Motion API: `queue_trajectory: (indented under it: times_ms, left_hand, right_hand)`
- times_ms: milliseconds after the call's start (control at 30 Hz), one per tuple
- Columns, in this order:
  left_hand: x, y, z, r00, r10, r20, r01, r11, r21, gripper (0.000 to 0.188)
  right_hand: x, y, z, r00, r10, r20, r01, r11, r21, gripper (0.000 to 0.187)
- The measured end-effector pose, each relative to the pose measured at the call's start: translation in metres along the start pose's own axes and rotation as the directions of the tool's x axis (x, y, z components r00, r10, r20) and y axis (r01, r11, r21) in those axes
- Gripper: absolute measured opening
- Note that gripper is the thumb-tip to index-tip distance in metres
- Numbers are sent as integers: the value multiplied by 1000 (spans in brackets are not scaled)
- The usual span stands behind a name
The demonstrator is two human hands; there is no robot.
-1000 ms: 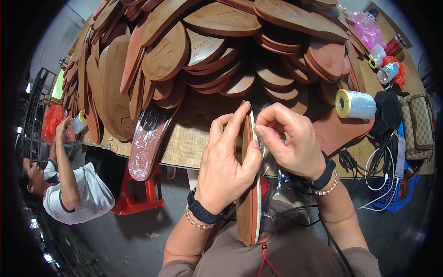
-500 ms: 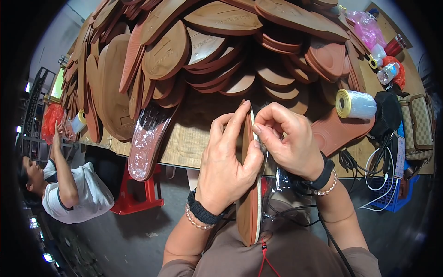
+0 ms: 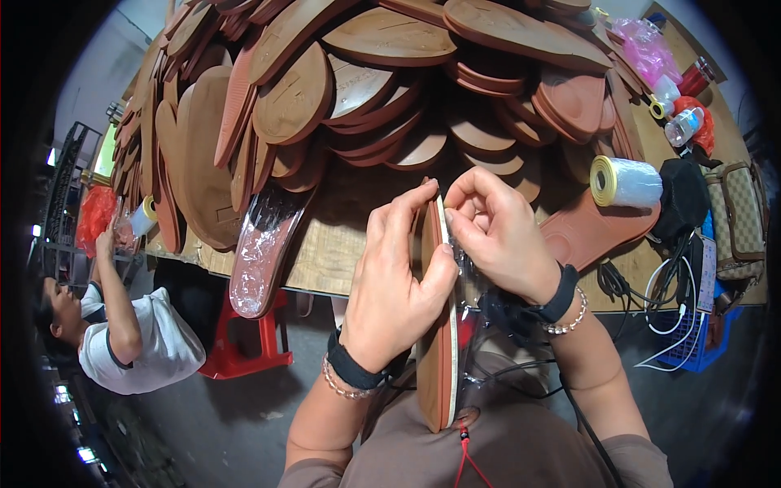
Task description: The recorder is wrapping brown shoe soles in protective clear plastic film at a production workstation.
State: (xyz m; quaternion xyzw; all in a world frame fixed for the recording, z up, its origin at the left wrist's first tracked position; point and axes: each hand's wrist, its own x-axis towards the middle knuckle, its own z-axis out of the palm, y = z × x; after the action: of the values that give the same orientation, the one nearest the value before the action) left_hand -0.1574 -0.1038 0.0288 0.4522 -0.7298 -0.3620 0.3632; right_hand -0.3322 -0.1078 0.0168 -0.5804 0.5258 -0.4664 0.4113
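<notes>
Upright on its edge in front of me stands a brown shoe sole [image 3: 435,382], with a pale strip along its right side. My left hand [image 3: 389,281] is wrapped round it, fingertips at the top end and thumb on the right edge. Close to that pale edge, my right hand [image 3: 506,240] is pinched on clear plastic film [image 3: 469,325], which hangs down beside the sole. The film's exact edge between the fingertips is hidden. Left of my hands, a sole wrapped in shiny film [image 3: 260,260] sticks out over the table edge.
A large pile of brown soles [image 3: 390,37] covers the wooden table [image 3: 338,236]. At right are a film roll [image 3: 630,183], a reddish sole [image 3: 582,232], cables and a checked bag [image 3: 736,220]. A red stool [image 3: 256,346] and another person [image 3: 138,333] are at left.
My right hand has shifted slightly up and left along the sole's edge, still pinched. My left hand keeps its hold. The other person's raised hand has come down a little.
</notes>
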Motion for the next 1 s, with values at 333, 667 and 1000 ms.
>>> queue_trajectory:
  times_ms: [333, 667, 1000]
  left_hand:
    - [38, -2, -7, 988, -155, 17, 154, 986, 59, 33]
    - [34, -26, -4, 983, -161, 92, 158, 987, 44, 41]
    - [14, -43, -28, 958, -286, -13, 272, 924, -268, 35]
  right_hand:
    - [-12, -17, -6, 991, -99, -86, 104, 992, 65, 15]
    - [-55, -35, -26, 975, 46, 217, -17, 991, -132, 74]
    - [-71, -42, -14, 955, -109, 275, 146, 982, -118, 53]
